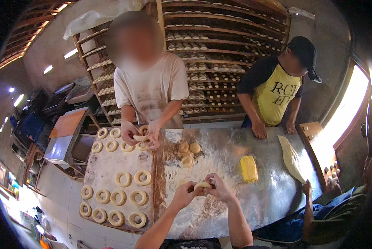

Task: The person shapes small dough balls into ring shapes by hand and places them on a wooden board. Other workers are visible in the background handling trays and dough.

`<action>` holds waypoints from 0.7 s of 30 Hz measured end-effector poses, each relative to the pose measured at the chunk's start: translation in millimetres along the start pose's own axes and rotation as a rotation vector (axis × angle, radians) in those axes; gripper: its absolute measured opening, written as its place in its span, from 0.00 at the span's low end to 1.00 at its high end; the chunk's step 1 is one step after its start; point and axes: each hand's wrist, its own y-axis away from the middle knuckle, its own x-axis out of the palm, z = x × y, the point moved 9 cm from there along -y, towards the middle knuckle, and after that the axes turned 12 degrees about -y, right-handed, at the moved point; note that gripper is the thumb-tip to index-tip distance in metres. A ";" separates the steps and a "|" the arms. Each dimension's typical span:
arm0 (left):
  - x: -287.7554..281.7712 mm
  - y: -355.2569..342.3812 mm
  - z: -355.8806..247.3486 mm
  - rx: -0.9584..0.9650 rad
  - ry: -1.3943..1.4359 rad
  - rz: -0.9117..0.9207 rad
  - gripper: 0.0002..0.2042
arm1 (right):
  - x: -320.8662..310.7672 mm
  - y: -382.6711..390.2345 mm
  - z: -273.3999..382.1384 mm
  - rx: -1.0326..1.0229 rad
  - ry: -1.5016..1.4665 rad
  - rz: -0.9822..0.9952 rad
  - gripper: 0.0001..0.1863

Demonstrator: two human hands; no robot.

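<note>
Between my two hands is a ring of pale dough (202, 185), held above the floured table. My left hand (185, 194) grips its left side, and my right hand (219, 189) grips its right side. Just beyond my hands, several round dough pieces (187, 161) lie on the flour. To my left, a floured wooden board (105, 165) carries several dough rings (118, 197) in loose rows. Across the table, a person in a light shirt holds another dough ring (141, 137) in both hands over the board.
A yellow block (248, 168), perhaps butter or margarine, sits on the metal tabletop (231, 199). Farther right, a person's hand touches a flat dough sheet (291, 157). Another person in a yellow shirt leans on the far edge. Tall shelves (223, 39) full of dough pieces stand behind.
</note>
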 end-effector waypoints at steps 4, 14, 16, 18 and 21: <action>-10.9 18.2 -25.7 0.149 0.037 -0.212 0.10 | 13.5 -3.7 31.7 -0.311 0.521 -0.234 0.25; -26.2 35.2 -22.0 0.322 0.172 -0.553 0.26 | 52.8 -0.8 2.2 -0.039 -0.843 0.259 0.24; -15.9 32.0 -18.7 0.381 0.683 -0.276 0.23 | 58.0 3.2 12.0 -0.019 -1.075 0.304 0.23; -17.8 43.3 -34.8 0.618 1.061 -0.053 0.18 | 61.8 0.5 13.5 0.009 -1.106 0.202 0.24; -29.5 40.7 -8.9 0.325 0.735 -0.319 0.13 | 77.0 6.3 56.5 -0.498 0.706 -0.104 0.27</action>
